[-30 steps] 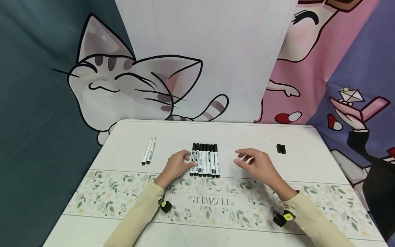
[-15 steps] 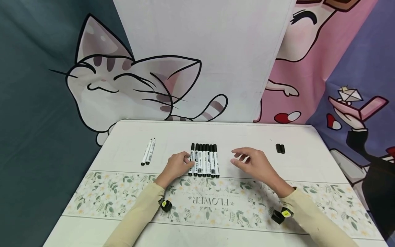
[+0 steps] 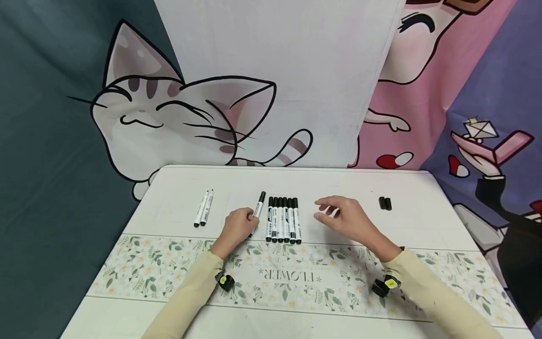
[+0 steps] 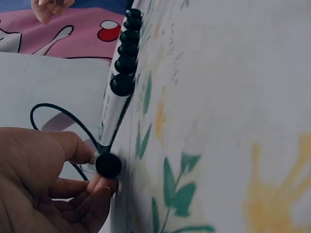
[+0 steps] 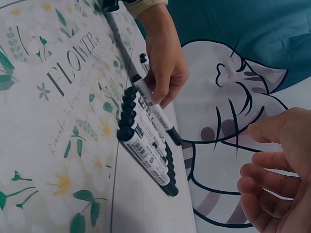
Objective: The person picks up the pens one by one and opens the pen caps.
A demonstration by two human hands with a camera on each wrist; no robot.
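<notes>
My left hand (image 3: 239, 225) pinches a white marker (image 3: 258, 208) with a black cap between thumb and fingers. In the left wrist view the round black end of that marker (image 4: 108, 165) faces the camera, held at the fingertips. Just right of it lies a row of several capped markers (image 3: 283, 221), side by side with caps pointing away. My right hand (image 3: 348, 217) hovers to the right of the row, fingers loosely bent and nothing in them. In the right wrist view the held marker (image 5: 155, 109) tilts up beside the row.
Two uncapped markers (image 3: 204, 208) lie at the left of the white table (image 3: 169, 188), tips pointing away. Two black caps (image 3: 385, 203) rest at the right. A floral strip with the word FLOWER (image 3: 292, 275) crosses the table in front. Cartoon cloths hang behind.
My left hand has drawn the leftmost marker out of the row, to the left, and it now slants apart from the others. My right hand has shifted slightly left and away from me.
</notes>
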